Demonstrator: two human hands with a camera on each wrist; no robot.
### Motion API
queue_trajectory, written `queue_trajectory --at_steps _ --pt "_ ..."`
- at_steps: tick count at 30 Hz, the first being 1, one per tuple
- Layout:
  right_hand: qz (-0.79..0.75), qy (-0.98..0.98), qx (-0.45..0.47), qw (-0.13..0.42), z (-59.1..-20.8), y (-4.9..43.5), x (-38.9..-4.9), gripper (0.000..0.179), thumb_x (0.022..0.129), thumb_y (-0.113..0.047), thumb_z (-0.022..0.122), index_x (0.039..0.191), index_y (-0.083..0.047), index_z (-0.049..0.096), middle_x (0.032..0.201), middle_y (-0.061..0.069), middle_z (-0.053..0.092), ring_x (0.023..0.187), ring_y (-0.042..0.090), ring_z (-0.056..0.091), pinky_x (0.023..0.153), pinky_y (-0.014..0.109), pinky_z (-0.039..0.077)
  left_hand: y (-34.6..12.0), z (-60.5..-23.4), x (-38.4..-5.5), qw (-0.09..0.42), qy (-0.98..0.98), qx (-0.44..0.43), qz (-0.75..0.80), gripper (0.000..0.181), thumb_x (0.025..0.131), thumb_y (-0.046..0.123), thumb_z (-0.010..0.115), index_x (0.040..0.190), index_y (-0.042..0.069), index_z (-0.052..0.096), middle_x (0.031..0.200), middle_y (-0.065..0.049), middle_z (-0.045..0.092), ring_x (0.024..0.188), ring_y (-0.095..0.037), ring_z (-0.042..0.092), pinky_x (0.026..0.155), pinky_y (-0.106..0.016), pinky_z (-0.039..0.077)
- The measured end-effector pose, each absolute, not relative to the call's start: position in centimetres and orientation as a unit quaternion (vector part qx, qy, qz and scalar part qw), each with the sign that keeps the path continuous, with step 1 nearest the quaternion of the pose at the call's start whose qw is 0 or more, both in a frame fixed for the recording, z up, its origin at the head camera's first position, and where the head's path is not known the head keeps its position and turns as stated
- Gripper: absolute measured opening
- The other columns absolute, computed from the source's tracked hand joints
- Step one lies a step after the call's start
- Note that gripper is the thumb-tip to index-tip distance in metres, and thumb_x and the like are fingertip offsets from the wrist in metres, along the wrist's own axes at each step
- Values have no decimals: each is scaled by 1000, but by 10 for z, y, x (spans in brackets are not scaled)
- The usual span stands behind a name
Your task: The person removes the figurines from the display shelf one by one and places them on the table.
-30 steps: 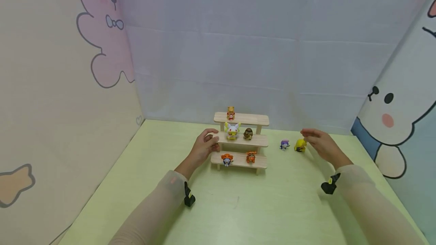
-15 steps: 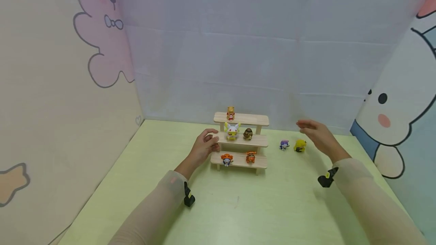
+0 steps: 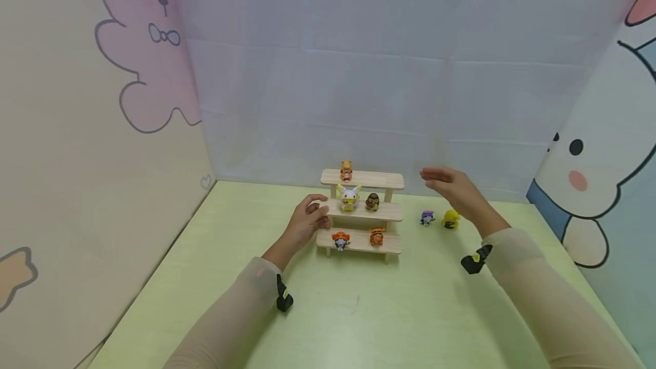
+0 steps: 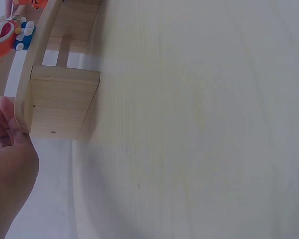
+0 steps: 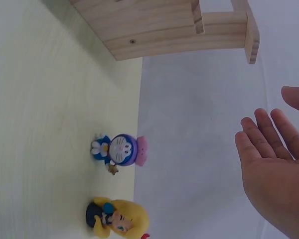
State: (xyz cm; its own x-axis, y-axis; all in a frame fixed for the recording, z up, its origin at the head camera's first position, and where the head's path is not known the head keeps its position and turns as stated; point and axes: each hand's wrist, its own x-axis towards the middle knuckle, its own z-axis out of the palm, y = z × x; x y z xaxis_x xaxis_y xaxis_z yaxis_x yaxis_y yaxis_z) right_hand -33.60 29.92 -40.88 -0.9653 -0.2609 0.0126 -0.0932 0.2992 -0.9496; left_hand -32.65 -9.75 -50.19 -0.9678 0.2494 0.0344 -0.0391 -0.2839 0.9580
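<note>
A three-tier wooden display shelf (image 3: 389, 211) stands on the table. My left hand (image 3: 306, 220) holds its left end at the middle tier, fingers curled by the board's edge; the left wrist view shows these fingers (image 4: 6, 119) at the boards. My right hand (image 3: 458, 191) hovers to the shelf's right with fingers straight and nothing in it. Below it on the table stand a purple-capped figurine (image 5: 122, 149) and a yellow-haired figurine (image 5: 127, 219). On the shelf sit a yellow bear figurine (image 3: 346, 171), a white-eared figurine (image 3: 349, 199), an owl figurine (image 3: 372, 202), an orange-hatted figurine (image 3: 340, 240) and a tiger figurine (image 3: 376, 236).
The pale green table (image 3: 353, 318) stretches in front of the shelf. A pale cloth wall (image 3: 318, 73) rises close behind. Side walls with a pink bear drawing (image 3: 148, 73) and a white rabbit drawing (image 3: 594, 152) bound the table left and right.
My right hand has moved left and up, away from the yellow-haired figurine and toward the shelf. The left hand has stayed at the shelf's left end.
</note>
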Motion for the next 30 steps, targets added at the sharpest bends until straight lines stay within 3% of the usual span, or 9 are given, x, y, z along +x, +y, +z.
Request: queue_trajectory --at_steps 11,20,30 --pt "-558 815 -148 51 -391 263 -337 55 106 -27 61 153 -4 45 157 18 45 146 36 41 123 53 31 -100 -502 -326 88 593 89 796 30 104 6 61 133 5 55 86 -3 54 75 -17 65 71 -28 61" --pt "-593 784 -175 62 -378 235 -340 55 106 -18 61 153 3 42 156 21 45 147 41 37 124 49 31 -103 -503 -327 90 595 93 793 30 104 7 61 134 4 54 85 -4 54 75 -17 65 71 -28 61" --pt "-606 772 -177 77 -374 205 -346 50 104 -14 64 150 -2 48 154 19 49 145 40 42 120 49 38 -103 -504 -328 94 594 94 794 33 105 7 61 136 2 52 85 -3 53 76 -17 65 71 -27 60"
